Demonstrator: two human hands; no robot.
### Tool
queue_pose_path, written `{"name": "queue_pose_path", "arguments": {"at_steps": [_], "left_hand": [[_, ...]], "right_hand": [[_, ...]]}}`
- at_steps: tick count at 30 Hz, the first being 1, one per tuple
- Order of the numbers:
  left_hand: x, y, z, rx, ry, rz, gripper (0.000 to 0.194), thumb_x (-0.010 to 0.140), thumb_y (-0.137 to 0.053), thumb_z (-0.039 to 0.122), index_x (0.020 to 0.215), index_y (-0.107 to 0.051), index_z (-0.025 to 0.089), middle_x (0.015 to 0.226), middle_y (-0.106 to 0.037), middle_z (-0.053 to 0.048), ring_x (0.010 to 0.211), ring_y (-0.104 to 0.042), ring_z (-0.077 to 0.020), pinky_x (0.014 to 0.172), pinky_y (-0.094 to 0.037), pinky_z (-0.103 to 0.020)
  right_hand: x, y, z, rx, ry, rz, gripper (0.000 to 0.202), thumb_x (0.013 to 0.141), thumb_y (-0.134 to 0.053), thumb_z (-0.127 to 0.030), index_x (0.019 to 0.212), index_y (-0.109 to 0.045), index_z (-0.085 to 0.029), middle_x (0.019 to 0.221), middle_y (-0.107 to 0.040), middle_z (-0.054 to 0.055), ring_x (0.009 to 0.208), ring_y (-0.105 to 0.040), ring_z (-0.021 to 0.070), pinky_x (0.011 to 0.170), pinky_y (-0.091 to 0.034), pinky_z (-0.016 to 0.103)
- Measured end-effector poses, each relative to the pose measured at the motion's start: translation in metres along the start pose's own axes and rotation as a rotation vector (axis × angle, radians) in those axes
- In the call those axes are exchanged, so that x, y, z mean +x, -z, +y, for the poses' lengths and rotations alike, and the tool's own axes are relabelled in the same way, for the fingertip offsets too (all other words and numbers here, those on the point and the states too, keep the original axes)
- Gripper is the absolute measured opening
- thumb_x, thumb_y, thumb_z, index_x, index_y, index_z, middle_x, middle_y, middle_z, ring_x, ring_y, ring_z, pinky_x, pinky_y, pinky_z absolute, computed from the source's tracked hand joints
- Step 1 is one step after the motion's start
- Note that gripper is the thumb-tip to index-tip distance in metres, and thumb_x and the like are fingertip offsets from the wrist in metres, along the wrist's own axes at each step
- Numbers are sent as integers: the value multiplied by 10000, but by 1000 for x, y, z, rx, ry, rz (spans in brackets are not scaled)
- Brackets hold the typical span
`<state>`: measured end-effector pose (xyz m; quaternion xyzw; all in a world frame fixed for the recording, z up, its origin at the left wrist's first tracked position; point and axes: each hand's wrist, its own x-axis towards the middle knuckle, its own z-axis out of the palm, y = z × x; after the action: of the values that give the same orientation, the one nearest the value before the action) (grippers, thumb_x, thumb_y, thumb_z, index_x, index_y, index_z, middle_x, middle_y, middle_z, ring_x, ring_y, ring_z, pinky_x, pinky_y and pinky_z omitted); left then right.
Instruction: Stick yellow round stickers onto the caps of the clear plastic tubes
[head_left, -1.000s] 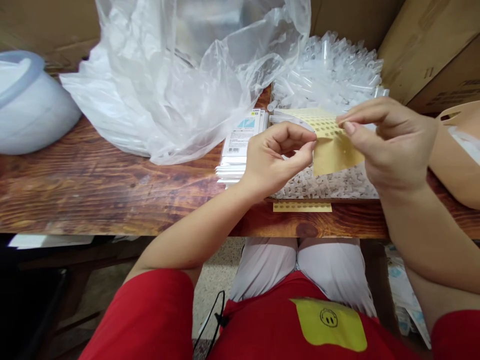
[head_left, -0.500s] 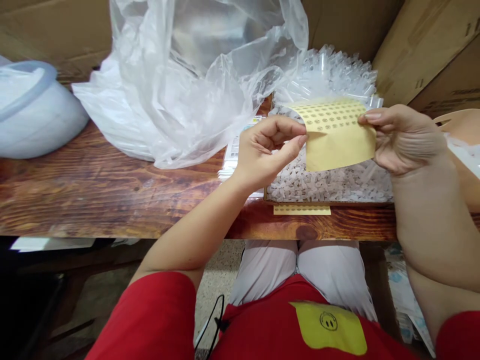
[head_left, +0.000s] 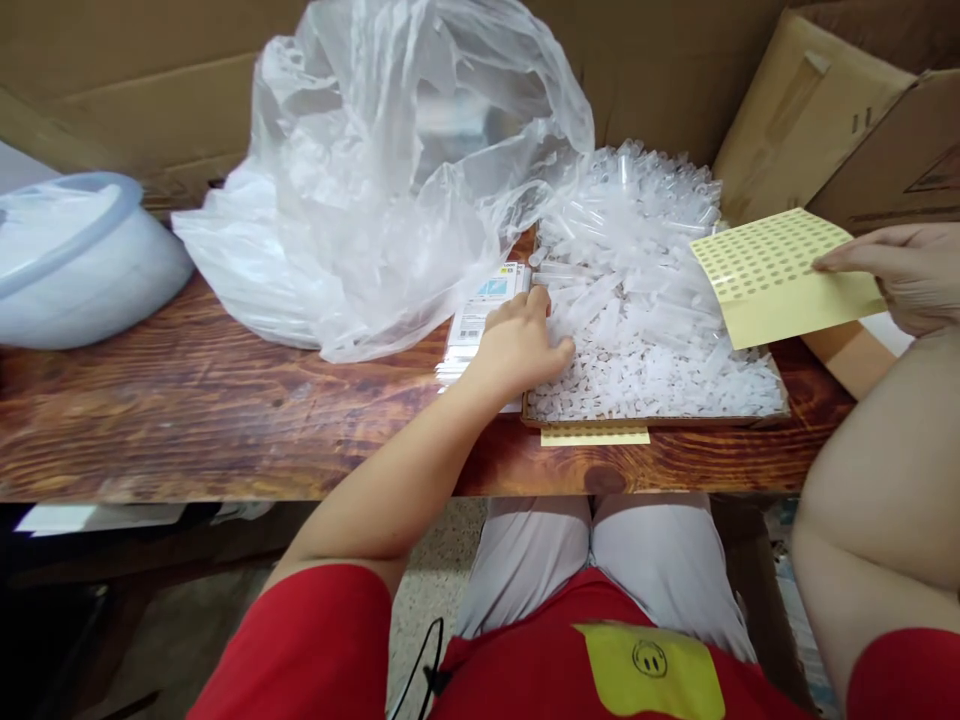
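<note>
The right hand [head_left: 900, 275] pinches a yellow sticker sheet [head_left: 780, 275] between its fingers [head_left: 847, 262], held in the air above the right edge of a shallow tray [head_left: 652, 420] heaped with clear plastic tubes [head_left: 637, 300]. The left hand [head_left: 517, 345] rests curled at the tray's left edge, fingers among the tubes; whether they grip one cannot be told.

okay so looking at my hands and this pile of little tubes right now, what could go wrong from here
1. The clear tubes are heaped well above the shallow tray, so the left hand digging at the pile's edge could send some rolling onto the wooden table.
2. The right hand pinches the sticker sheet at one edge only, in the air; it may bend or slip.
</note>
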<state>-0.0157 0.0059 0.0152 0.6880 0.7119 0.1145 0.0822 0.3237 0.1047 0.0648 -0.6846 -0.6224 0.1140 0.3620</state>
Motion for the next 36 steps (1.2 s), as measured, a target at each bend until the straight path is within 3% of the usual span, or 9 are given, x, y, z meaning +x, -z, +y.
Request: {"name": "queue_pose_path", "arguments": {"at_steps": [4, 7, 10, 16, 20, 25, 29, 32, 36], "left_hand": [[-4, -4, 4, 88, 5, -1, 442, 821, -586, 334, 1203, -523, 121, 1181, -638, -200, 1114, -607, -402, 982, -440, -561], [-3, -8, 4, 116, 15, 44, 443, 813, -574, 306, 1216, -516, 133, 1193, -629, -198, 1102, -609, -405, 961, -438, -569], [-1, -11, 3, 133, 14, 70, 446, 810, -564, 274, 1229, -514, 130, 1190, -627, -200, 1096, -611, -400, 954, -435, -560], [2, -13, -1, 135, -46, 59, 318, 918, -455, 229, 1216, -517, 138, 1198, -638, -194, 1143, -592, -374, 971, -444, -538], [5, -10, -8, 64, -91, 75, 304, 971, -425, 238, 1249, -499, 142, 1262, -613, -198, 1193, -581, -350, 1018, -456, -513], [4, 13, -16, -182, -270, 174, 295, 993, -431, 269, 1263, -492, 165, 1302, -613, -176, 1262, -562, -306, 1084, -451, -474], [-8, 32, -13, -393, -500, 118, 326, 1009, -469, 364, 1293, -504, 207, 1294, -634, -119, 1192, -605, -257, 1029, -491, -405], [-17, 36, -6, -475, -634, 19, 314, 1013, -491, 389, 1278, -537, 226, 1244, -654, -103, 1127, -632, -241, 975, -511, -383], [-21, 33, 0, -529, -707, -52, 255, 1014, -510, 367, 1221, -572, 232, 1130, -669, -84, 1016, -650, -214, 905, -521, -363]], "right_hand": [[-3, 0, -11, 39, -255, -97, 148, 674, -897, -184, 590, -778, -213, 612, -700, 15, 467, -456, 69, 472, -308, 317], [-5, -5, -9, 118, -143, -53, 164, 675, -852, -73, 598, -784, -201, 948, -796, 87, 707, -663, 147, 562, -429, 338], [-2, -16, 0, 164, -19, 95, 138, 696, -802, -41, 701, -812, -179, 1028, -788, 127, 929, -722, 204, 694, -501, 359], [-8, -34, -8, 267, 308, 99, 123, 701, -777, -57, 759, -796, -164, 1125, -771, 151, 800, -717, 177, 732, -543, 371], [-24, -42, -26, 350, 525, 6, 136, 702, -758, -88, 719, -762, -223, 1161, -767, 104, 934, -722, 219, 801, -548, 392], [-45, -49, -44, 665, 646, -317, 44, 764, -768, -225, 751, -747, -261, 1244, -735, 49, 1150, -683, 281, 978, -537, 494], [-58, -49, -57, 727, 673, -642, 33, 796, -774, -273, 771, -757, -287, 1410, -641, -2, 1383, -531, 283, 1161, -410, 525], [-64, -51, -64, 686, 681, -929, 43, 804, -775, -312, 786, -770, -273, 1384, -654, 18, 1348, -561, 270, 1151, -424, 470], [-70, -60, -66, 622, 607, -1274, 82, 822, -755, -319, 849, -777, -246, 1022, -756, 26, 1074, -693, 215, 945, -545, 357]]}}
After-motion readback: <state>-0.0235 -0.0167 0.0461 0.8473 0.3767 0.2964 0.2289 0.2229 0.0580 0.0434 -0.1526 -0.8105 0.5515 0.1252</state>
